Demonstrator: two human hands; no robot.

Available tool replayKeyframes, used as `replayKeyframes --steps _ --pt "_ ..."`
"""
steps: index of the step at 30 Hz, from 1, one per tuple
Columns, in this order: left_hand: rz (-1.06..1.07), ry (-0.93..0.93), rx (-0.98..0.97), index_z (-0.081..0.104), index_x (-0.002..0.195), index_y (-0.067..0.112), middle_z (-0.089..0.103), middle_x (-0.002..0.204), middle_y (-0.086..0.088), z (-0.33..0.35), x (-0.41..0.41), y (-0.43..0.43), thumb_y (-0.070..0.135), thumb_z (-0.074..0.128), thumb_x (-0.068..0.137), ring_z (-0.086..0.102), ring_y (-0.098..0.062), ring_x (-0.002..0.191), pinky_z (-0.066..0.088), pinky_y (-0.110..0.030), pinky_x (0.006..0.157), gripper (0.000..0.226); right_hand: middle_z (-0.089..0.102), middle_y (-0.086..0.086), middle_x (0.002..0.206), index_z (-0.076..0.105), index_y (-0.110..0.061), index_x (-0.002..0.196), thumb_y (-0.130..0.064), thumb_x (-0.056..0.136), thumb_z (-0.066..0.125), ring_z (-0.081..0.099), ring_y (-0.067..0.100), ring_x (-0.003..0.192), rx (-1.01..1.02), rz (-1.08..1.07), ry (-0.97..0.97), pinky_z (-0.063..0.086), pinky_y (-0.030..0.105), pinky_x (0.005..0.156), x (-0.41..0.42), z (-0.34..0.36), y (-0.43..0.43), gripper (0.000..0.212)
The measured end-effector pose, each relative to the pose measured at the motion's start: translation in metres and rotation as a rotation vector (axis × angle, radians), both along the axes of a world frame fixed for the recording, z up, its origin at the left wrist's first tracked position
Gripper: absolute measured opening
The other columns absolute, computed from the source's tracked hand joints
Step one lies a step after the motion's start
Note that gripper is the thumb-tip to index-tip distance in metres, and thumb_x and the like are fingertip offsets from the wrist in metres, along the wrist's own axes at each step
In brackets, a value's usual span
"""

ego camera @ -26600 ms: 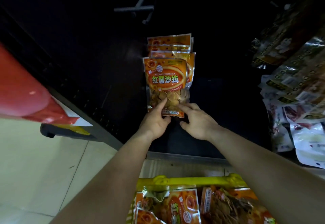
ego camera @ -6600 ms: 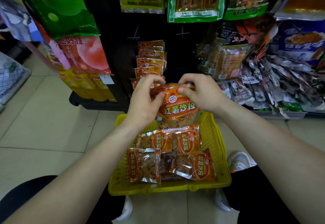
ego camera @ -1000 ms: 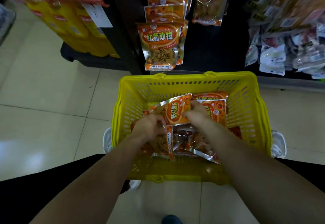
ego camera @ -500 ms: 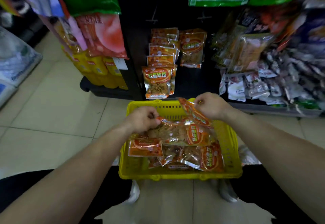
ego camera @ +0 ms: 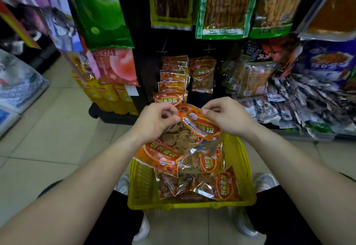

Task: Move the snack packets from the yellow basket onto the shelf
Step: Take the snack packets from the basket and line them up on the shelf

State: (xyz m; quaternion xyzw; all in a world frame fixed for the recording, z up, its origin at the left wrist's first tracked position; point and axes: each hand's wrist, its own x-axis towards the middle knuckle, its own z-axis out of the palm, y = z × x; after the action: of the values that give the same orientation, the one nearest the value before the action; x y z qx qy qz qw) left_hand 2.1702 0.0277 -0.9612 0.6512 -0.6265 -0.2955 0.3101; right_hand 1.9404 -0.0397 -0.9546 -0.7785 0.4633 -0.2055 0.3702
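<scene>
Two orange snack packets are lifted above the yellow basket. My left hand pinches one snack packet, which hangs upside down. My right hand pinches the top of a second packet lying across the first. Several more orange packets lie in the basket on the floor between my feet. On the dark shelf behind, a row of the same packets stands overlapped, with another one hanging to their right.
Large green and pink bags and yellow bottles flank the shelf on the left. Skewer snack packs hang above. A heap of small mixed packets fills the shelf on the right. Pale tiled floor lies left.
Both hands have risen from the basket with the two packets, up toward the shelf's front. The view has tilted upward, showing more of the hanging goods.
</scene>
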Motion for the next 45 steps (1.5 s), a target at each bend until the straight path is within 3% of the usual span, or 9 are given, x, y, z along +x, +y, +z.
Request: replayKeyframes --steps 6,10,13,17,23,29,36,40,45 --pt "0.197 0.027 -0.097 0.071 0.075 0.032 0.071 0.069 0.011 -0.004 -0.021 -0.024 0.034 0.083 0.079 0.068 -0.002 0.064 0.058 -0.029 0.06 0.012 0.075 -0.013 0.078 0.077 -0.027 0.091 -0.03 0.094 0.065 0.07 0.0 0.076 0.02 0.029 -0.069 0.057 0.031 0.072 0.011 -0.003 -0.012 0.012" --pt "0.221 -0.027 -0.126 0.066 0.07 0.035 0.068 0.064 0.018 -0.004 -0.029 -0.034 0.036 0.082 0.079 0.065 0.003 0.055 0.05 -0.014 0.051 0.019 0.072 -0.016 0.076 0.074 -0.032 0.088 -0.034 0.09 0.07 0.067 -0.007 0.074 -0.001 0.046 -0.051 0.051 0.021 0.065 0.015 -0.004 -0.023 0.006" --pt "0.223 -0.026 -0.11 0.067 0.073 0.032 0.069 0.064 0.011 -0.003 -0.031 -0.042 0.033 0.081 0.081 0.066 -0.003 0.052 0.059 -0.031 0.058 0.016 0.072 -0.016 0.075 0.074 -0.031 0.087 -0.043 0.087 0.072 0.067 -0.007 0.073 -0.009 0.052 -0.027 0.051 0.017 0.062 0.017 -0.004 -0.029 0.012" --pt "0.193 -0.041 -0.118 0.068 0.075 0.03 0.07 0.066 0.01 -0.004 -0.034 -0.048 0.034 0.081 0.081 0.066 -0.001 0.056 0.06 -0.035 0.061 0.014 0.07 -0.014 0.073 0.072 -0.028 0.083 -0.036 0.085 0.075 0.066 -0.001 0.072 -0.109 0.04 0.062 0.051 0.024 0.064 0.017 -0.007 -0.035 0.009" --pt "0.149 -0.127 -0.165 0.069 0.079 0.035 0.069 0.076 0.019 -0.007 -0.02 -0.051 0.037 0.081 0.079 0.065 0.004 0.077 0.055 -0.027 0.067 0.012 0.068 -0.014 0.094 0.065 -0.034 0.087 -0.032 0.09 0.07 0.064 0.016 0.101 -0.21 -0.05 0.067 0.054 0.039 0.083 0.013 -0.007 -0.045 0.006" --pt "0.19 -0.315 0.051 0.067 0.082 0.036 0.066 0.079 0.016 -0.019 0.019 -0.044 0.033 0.083 0.076 0.064 -0.003 0.075 0.056 -0.032 0.062 0.017 0.064 -0.012 0.095 0.065 -0.027 0.089 -0.024 0.091 0.071 0.059 0.007 0.101 -0.18 -0.096 -0.026 0.041 0.025 0.083 -0.003 -0.009 -0.061 0.007" --pt "0.23 -0.171 0.122 0.063 0.075 0.028 0.071 0.082 0.013 -0.029 0.041 -0.034 0.025 0.085 0.075 0.068 -0.008 0.083 0.051 -0.028 0.068 0.022 0.069 -0.006 0.09 0.068 -0.024 0.088 -0.023 0.089 0.072 0.063 0.012 0.091 -0.139 -0.175 -0.076 0.041 0.026 0.07 -0.01 -0.011 -0.073 0.004" --pt "0.286 -0.11 -0.061 0.062 0.075 0.038 0.066 0.07 0.022 -0.019 0.05 -0.031 0.022 0.081 0.081 0.063 0.008 0.069 0.046 -0.011 0.052 0.025 0.07 -0.007 0.085 0.07 -0.023 0.083 -0.026 0.087 0.075 0.065 0.01 0.085 -0.124 -0.167 -0.025 0.044 0.026 0.066 -0.009 -0.013 -0.074 0.006" --pt "0.353 0.027 -0.286 0.057 0.085 0.046 0.069 0.089 0.013 -0.001 0.06 -0.034 0.019 0.079 0.082 0.067 -0.005 0.084 0.053 -0.03 0.07 0.034 0.069 -0.007 0.089 0.067 -0.034 0.09 -0.028 0.087 0.075 0.066 0.011 0.084 -0.052 -0.018 0.165 0.048 0.024 0.061 -0.009 -0.012 -0.072 0.011"
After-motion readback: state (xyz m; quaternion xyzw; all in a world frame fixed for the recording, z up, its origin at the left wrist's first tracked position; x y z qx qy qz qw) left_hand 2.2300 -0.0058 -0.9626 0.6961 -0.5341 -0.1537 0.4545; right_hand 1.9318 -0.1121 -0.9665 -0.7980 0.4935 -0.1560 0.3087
